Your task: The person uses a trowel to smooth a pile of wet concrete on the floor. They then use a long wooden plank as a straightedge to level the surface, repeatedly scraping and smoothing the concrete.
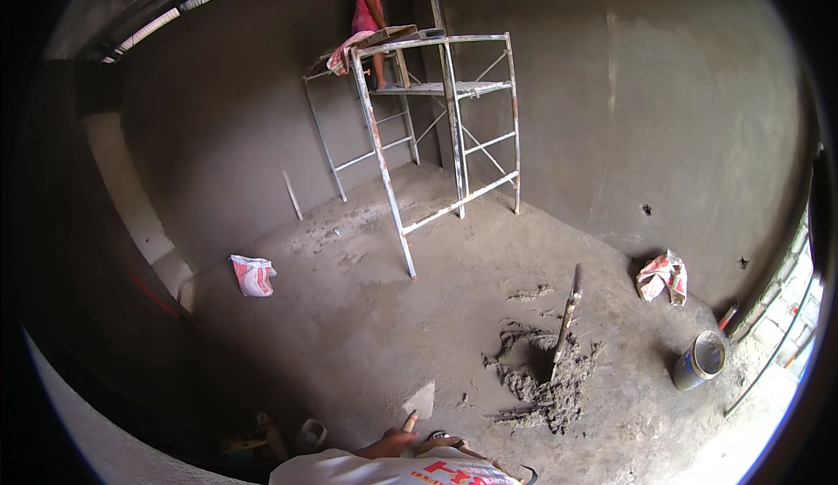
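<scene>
My left hand (398, 440) is at the lower edge, closed around the wooden handle of a trowel (421, 400). The trowel's pale, pointed blade reaches forward over the floor. Just right of it, what looks like my right hand (443, 443) shows in part against my white shirt; its fingers cannot be made out, nor whether it holds anything. Ahead to the right lies a heap of wet grey mortar (567, 393) with a hollow on its left side. A shovel (567, 315) stands tilted in the heap, its handle up.
Metal scaffolding (381, 158) stands toward the far corner, with a person in pink (367, 13) on its platform. A bucket (701, 361) stands at the right. Crumpled sacks lie by the right wall (662, 277) and on the left floor (253, 275). A pale container (312, 433) sits near me.
</scene>
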`<state>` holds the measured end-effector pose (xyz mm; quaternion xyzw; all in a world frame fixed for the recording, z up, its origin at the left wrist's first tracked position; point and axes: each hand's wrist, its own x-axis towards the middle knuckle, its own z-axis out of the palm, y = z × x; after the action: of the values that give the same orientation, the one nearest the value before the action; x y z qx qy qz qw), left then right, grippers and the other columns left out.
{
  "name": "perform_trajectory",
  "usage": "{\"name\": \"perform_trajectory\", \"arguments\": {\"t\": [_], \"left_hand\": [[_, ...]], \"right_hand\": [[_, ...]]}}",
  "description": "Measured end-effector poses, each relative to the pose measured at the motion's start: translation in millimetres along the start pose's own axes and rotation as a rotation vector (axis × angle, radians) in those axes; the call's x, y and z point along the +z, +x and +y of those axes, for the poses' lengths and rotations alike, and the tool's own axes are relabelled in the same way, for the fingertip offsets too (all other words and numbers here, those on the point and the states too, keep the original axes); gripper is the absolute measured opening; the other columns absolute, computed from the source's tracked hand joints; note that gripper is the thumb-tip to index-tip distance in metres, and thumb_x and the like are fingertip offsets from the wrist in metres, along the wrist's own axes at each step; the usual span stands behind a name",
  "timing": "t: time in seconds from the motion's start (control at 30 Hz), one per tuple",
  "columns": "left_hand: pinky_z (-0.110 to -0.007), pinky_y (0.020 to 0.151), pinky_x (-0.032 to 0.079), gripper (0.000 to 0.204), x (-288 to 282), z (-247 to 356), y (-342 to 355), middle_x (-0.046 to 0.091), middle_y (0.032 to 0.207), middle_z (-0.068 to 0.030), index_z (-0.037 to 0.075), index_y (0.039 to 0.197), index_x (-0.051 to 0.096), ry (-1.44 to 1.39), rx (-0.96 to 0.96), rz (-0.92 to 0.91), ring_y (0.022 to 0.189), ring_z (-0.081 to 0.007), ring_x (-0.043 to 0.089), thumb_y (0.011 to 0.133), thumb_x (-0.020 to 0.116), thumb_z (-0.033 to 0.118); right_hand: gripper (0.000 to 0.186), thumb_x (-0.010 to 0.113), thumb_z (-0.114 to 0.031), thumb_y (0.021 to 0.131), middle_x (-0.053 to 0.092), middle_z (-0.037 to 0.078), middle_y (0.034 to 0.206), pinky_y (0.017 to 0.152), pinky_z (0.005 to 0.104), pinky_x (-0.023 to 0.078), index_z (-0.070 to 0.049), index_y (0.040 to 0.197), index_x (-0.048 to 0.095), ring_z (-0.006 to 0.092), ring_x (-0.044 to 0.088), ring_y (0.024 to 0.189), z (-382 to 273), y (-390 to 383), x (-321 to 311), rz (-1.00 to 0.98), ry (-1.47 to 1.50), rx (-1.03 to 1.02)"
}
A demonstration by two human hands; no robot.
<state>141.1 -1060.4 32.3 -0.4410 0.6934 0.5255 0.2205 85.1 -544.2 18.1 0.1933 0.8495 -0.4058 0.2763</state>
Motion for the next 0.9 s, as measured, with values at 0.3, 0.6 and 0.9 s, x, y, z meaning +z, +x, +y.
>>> {"name": "perform_trajectory", "arguments": {"t": [0.3,0.6,0.9], "left_hand": [[-0.027,0.060,0.052,0.036,-6.6,169.2,-67.4,0.069,0.085,-0.0031,0.008,0.091,0.064,-0.451,0.356,-0.194,0.065,-0.0100,0.060,0.088,0.072,0.043],[-0.039,0.074,0.054,0.037,-55.8,228.9,-74.7,0.057,0.086,-0.0019,0.011,0.102,0.058,-0.870,0.497,-0.849,0.082,-0.0194,0.060,0.098,0.055,0.048],[-0.037,0.044,0.046,0.022,12.1,57.2,21.4,0.057,0.059,-0.0052,0.009,0.067,0.058,-0.415,0.195,-0.016,0.046,-0.0196,0.057,0.072,0.078,0.017]], "right_hand": [[0.039,0.053,-0.041,0.095,0.072,0.013,0.094,0.078,0.0409,0.055,-0.012,0.117,0.067,0.0260,0.067,0.083,4.4,-1.0,5.0,-0.023,-0.020,-0.016],[0.039,0.053,-0.041,0.096,0.072,0.014,0.094,0.078,0.0407,0.055,-0.012,0.117,0.067,0.0261,0.067,0.085,8.8,-2.5,8.4,-0.023,-0.018,-0.007],[0.039,0.053,-0.041,0.096,0.072,0.014,0.095,0.079,0.0406,0.055,-0.013,0.118,0.066,0.0262,0.068,0.087,-0.8,-1.8,-3.5,-0.024,-0.019,-0.010]]}}
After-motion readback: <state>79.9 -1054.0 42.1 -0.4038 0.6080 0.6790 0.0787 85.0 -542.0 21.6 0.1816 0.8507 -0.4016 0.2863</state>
